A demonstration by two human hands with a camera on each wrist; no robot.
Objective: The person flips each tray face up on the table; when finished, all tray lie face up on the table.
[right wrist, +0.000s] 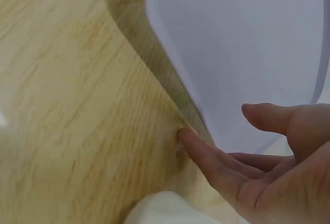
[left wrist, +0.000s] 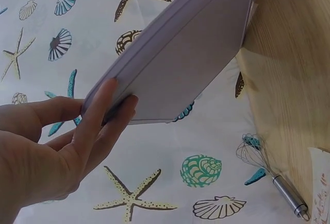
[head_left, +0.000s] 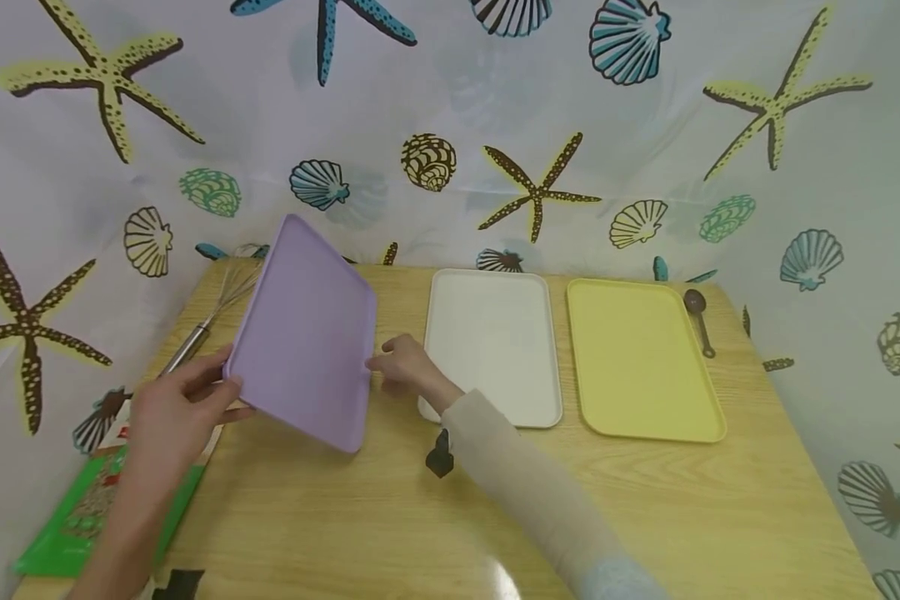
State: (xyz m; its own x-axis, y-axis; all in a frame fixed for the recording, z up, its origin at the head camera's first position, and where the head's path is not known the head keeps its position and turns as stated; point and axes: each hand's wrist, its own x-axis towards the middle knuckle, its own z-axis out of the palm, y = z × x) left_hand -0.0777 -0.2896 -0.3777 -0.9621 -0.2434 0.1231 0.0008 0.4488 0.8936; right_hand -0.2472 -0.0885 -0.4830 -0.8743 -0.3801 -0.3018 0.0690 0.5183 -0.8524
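Note:
A purple tray is tilted steeply over the left part of the table, its inner face toward the head view. At its left edge my left hand grips the rim, with the thumb in front and fingers behind; the left wrist view shows these fingers against the underside. My right hand is by the tray's right edge, fingertips right at the rim. In the right wrist view, its thumb stands apart from the fingers, which extend beside the rim.
A white tray and a yellow tray lie to the right, with a brown spoon beside the yellow one. Behind the left hand are a whisk and a green packet. A shell-patterned cloth hangs behind the wooden table.

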